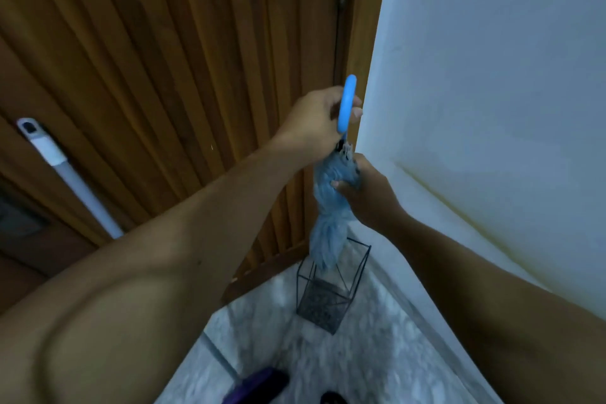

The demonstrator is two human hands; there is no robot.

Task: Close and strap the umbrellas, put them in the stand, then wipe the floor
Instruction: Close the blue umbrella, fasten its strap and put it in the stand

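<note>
Folded blue umbrella [329, 207] held upright, handle up. Left hand [316, 120] grips the bright blue handle [347, 103], fingers curled round it. Right hand [364, 188], just below the left, grips the bunched canopy, thumb pressed into the fabric. Umbrella tip hangs below both hands, at the open top of the wire stand [331, 292] on the marble floor [377, 354]. White mop pole [73, 180] leans on the wooden door, well left of the hands.
</note>
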